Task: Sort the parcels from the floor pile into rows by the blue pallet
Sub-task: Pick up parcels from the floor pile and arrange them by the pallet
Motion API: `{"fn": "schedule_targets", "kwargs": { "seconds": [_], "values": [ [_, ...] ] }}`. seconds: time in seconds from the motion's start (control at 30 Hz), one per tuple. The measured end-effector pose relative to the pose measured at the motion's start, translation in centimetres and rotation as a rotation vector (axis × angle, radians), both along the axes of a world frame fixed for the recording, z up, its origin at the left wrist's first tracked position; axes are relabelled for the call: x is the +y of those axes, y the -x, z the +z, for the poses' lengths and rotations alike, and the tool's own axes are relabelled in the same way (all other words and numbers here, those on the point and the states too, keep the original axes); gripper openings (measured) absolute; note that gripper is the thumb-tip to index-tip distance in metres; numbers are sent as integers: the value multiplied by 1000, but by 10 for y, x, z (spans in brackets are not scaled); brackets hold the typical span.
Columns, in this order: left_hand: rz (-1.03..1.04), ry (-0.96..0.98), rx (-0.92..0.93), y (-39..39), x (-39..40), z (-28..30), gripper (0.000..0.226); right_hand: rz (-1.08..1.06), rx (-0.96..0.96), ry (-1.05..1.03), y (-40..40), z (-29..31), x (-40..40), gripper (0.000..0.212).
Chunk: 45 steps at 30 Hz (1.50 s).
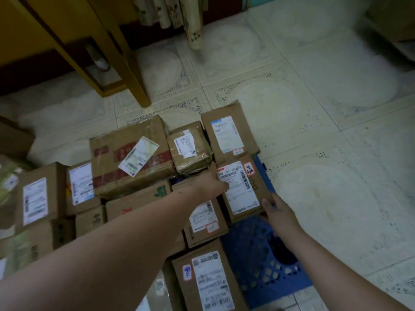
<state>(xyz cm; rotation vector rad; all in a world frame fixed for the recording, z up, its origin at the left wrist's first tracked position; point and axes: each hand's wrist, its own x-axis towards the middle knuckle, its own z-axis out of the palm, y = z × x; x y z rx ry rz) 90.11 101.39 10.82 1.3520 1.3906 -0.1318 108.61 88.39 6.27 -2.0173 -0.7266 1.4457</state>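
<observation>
Both hands on one parcel, brown carton, white label up. Left hand laid on its left edge, fingers mostly straight, pressing the side; right hand gripping the near right corner, fingers curled under the edge. Parcel lying flat, long axis running away from the right grip toward the far left, resting partly on the blue pallet. Pallet plastic, perforated, mostly bare nearer than the right grip. Just beyond the left grip: small taped parcel; beyond the held one, a labelled carton in line with it. Left of the left grip: large carton with red tape, loose label askew on top. Nearer than the grips: two more cartons in a row along the pallet's left edge. Floor pale patterned tile. Yellow wooden furniture leg far left; curtain hanging beyond.
</observation>
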Motion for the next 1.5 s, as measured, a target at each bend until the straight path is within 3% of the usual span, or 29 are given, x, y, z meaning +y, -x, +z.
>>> {"fn": "schedule_targets", "kwargs": {
  "seconds": [0.1,0.17,0.23,0.33,0.47,0.67,0.9,1.1,1.5],
  "values": [
    [-40,-19,37,5,-4,27,47,215,-102,91,-6,10,4,35],
    [-72,-33,64,9,-7,54,19,360,-230,180,-8,30,6,61],
    [-129,-72,101,14,-5,83,26,361,-295,278,-10,55,11,78],
    [-260,-160,248,21,11,166,43,373,-426,309,-12,132,49,77],
    [-241,-311,304,48,49,353,67,442,-570,145,7,323,128,75],
    [30,-527,353,144,35,638,68,671,-672,-66,116,624,173,77],
    [241,-661,550,287,-69,845,56,978,-803,-356,276,855,155,84],
    [373,-714,711,402,-178,921,63,1142,-823,-567,419,951,72,80],
    [563,-640,962,662,-414,987,59,1418,-808,-799,718,1009,-118,75]
  ]
}}
